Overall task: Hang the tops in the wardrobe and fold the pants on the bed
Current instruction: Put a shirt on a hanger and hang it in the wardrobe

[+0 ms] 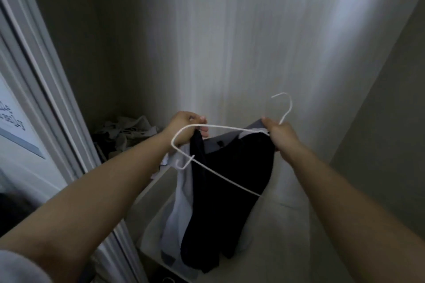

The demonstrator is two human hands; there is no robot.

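The person is standing inside the wardrobe [230, 30], facing its pale back wall, and is working a dark top [230, 174] onto a white wire hanger [220, 127]. The left hand [184, 128] is gripping the hanger's upper wire together with a gathered edge of the dark top, fingers curled round both. The right hand [281, 134] is closing round the neck of the hanger just under its hook, pinching fabric there as well. The dark top is hanging down from between the two hands, draping over the hanger's lower bar, and a white garment [178, 202] is hanging behind it on its left side; it may be a second layer on the same hanger, though the dim light is making that hard to settle.

No rail is showing in this view, so the hanging itself is not yet done. Down in the back left corner of the wardrobe floor a heap of crumpled clothes [128, 132] is lying against the wall, beside the door frame [46, 87].

To do this step well, the left hand should be drawing the shoulder of the top fully over the hanger's left end while the right hand is keeping the hook upright and steady. The neckline should be sitting centred on the neck of the hanger before lifting. Soft cloth like this is likely to slide off thin wire if one shoulder is left short, so both ends want seating evenly.
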